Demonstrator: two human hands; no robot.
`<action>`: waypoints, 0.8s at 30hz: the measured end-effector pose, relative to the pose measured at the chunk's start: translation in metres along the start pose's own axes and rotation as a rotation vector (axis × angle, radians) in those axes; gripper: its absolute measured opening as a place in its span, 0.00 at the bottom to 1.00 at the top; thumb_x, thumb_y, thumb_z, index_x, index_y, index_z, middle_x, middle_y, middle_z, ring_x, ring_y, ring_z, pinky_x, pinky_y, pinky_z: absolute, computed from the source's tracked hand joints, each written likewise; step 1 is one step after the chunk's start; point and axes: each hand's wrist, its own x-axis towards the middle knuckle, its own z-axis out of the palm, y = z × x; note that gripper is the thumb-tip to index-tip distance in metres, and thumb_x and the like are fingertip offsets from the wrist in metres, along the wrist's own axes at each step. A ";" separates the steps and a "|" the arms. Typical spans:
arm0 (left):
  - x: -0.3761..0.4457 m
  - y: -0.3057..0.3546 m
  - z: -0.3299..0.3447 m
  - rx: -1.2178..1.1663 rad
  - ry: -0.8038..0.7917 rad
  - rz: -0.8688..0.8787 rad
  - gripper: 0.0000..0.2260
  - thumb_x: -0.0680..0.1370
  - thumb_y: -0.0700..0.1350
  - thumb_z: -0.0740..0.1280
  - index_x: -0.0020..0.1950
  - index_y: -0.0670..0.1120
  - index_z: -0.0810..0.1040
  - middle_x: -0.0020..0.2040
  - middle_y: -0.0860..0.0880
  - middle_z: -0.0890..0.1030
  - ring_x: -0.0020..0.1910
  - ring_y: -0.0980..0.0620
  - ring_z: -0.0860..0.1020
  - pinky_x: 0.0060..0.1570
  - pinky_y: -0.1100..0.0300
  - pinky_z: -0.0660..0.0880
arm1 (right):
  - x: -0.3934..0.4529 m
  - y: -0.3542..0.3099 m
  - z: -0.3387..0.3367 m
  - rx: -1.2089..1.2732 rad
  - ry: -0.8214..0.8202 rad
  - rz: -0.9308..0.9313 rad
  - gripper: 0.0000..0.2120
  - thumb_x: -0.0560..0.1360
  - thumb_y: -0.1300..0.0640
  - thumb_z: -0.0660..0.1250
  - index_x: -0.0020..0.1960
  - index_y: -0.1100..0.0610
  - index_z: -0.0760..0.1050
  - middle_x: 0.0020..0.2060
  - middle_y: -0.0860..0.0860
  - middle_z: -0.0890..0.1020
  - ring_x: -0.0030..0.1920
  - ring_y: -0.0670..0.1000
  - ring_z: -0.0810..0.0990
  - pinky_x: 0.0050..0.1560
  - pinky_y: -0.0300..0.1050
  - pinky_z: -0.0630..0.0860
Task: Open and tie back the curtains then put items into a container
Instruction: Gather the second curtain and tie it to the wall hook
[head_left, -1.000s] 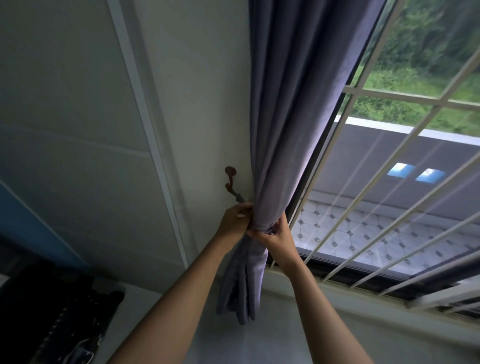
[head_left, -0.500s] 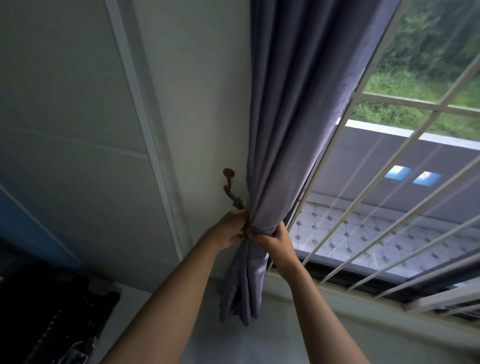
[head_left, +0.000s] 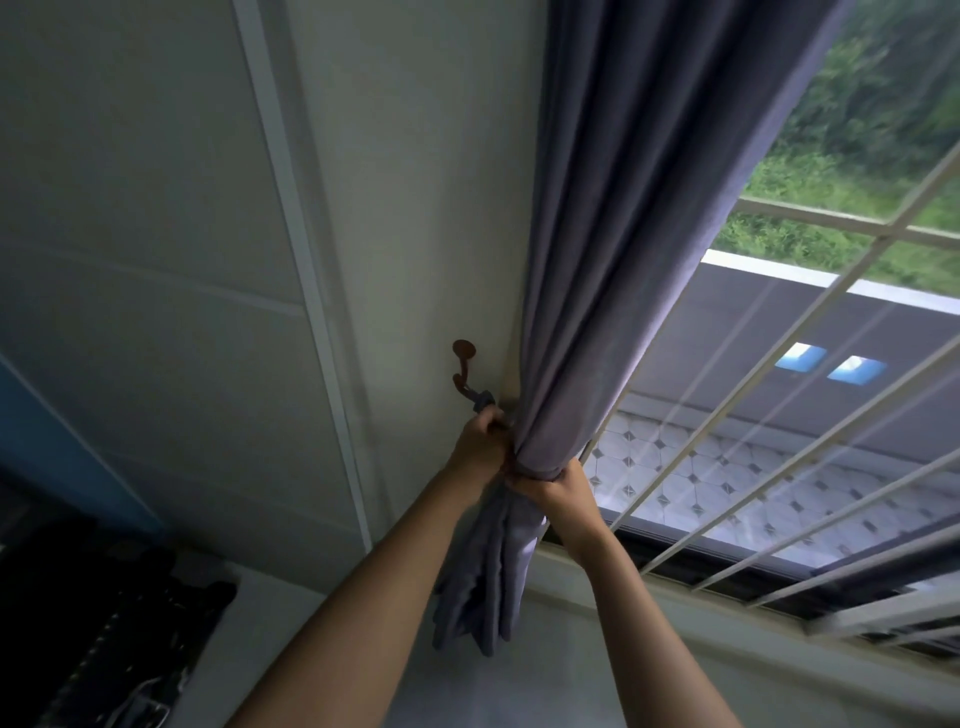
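Observation:
A grey-purple curtain (head_left: 613, 260) hangs gathered at the left side of the window. A tie-back strap (head_left: 482, 401) of the same cloth runs from a brown wall hook (head_left: 462, 364) to the bunch. My left hand (head_left: 480, 447) is closed on the strap just below the hook. My right hand (head_left: 558, 491) grips the gathered curtain from the right, pressed against the left hand. The curtain's lower end (head_left: 483, 587) hangs loose under both hands.
A window with white bars (head_left: 727, 415) fills the right side, its sill (head_left: 675, 613) below. A pale wall with a vertical trim strip (head_left: 301, 260) is on the left. Dark bags or clothing (head_left: 104, 623) lie at the lower left.
Both hands have shifted slightly up and toward the hook, tightening the bunch. The strap now shows taut between the hook and my left hand.

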 end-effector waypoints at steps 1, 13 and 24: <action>-0.002 -0.002 0.005 0.034 0.049 0.047 0.05 0.77 0.40 0.61 0.50 0.39 0.72 0.39 0.42 0.77 0.40 0.48 0.75 0.40 0.55 0.72 | -0.001 0.001 0.002 -0.024 0.032 -0.031 0.22 0.63 0.69 0.72 0.56 0.70 0.71 0.45 0.66 0.80 0.44 0.52 0.80 0.43 0.46 0.79; -0.026 -0.014 -0.006 0.381 0.322 0.556 0.08 0.76 0.41 0.68 0.39 0.42 0.72 0.58 0.47 0.71 0.47 0.57 0.73 0.49 0.60 0.72 | -0.023 0.008 0.012 -0.103 0.330 -0.037 0.18 0.68 0.68 0.71 0.53 0.55 0.70 0.40 0.45 0.79 0.38 0.42 0.77 0.35 0.34 0.76; -0.044 -0.011 -0.036 0.679 0.335 0.686 0.15 0.69 0.53 0.72 0.51 0.51 0.72 0.42 0.48 0.75 0.45 0.51 0.72 0.40 0.59 0.72 | -0.022 0.008 0.002 -0.090 0.294 -0.019 0.18 0.70 0.67 0.70 0.55 0.51 0.70 0.45 0.47 0.79 0.43 0.43 0.78 0.42 0.43 0.78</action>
